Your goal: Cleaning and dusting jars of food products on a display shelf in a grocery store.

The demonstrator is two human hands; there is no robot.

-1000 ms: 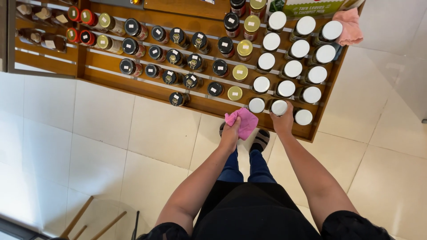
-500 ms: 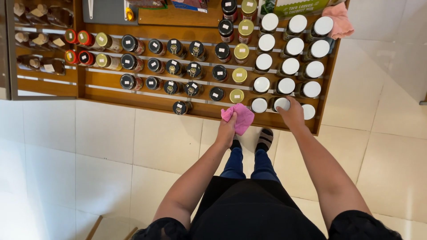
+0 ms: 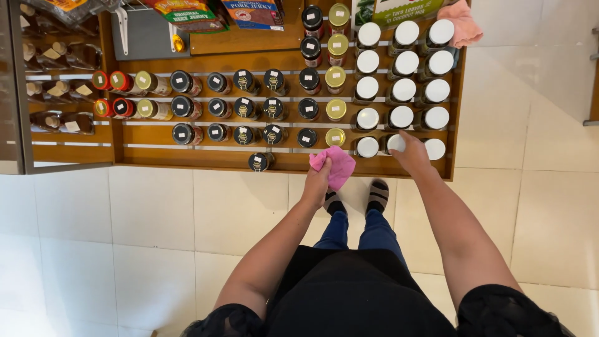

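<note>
Left hand (image 3: 316, 185) clutching pink cloth (image 3: 337, 165) at wooden shelf (image 3: 206, 163) front edge, right hand (image 3: 412, 153) gripping white-lidded jar (image 3: 395, 143) in lowest shelf row, jar contents hidden under lid

pink cloth (image 3: 337, 165), white-lidded jars (image 3: 402, 90)

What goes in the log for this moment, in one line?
left hand: holds pink cloth | right hand: on white-lidded jar | place: wooden shelf

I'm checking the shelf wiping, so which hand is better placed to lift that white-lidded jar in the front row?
Probably the right. The right hand already rests on the white-lidded jar, while the left hand is occupied holding the pink cloth at the shelf's front edge.
</note>
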